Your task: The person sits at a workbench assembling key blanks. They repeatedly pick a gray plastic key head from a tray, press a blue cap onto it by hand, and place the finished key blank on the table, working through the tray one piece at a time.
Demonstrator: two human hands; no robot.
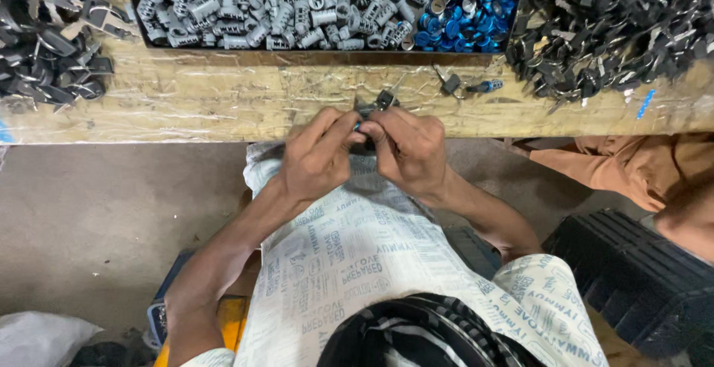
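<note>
Now | left hand [316, 155] and right hand [409, 147] both pinch a small dark lock part [374, 105] over the bench edge [223, 114] | risk: part slips to floor [97, 211] if grip loosens

- Ahead of you, a tray [141, 21] holds grey metal cylinders [260, 2] beside blue rings [465, 10].
- Black-headed keys [602, 25] heap at your right, more [44, 40] at your left.
- A crate [632, 278] sits on the floor.
</note>
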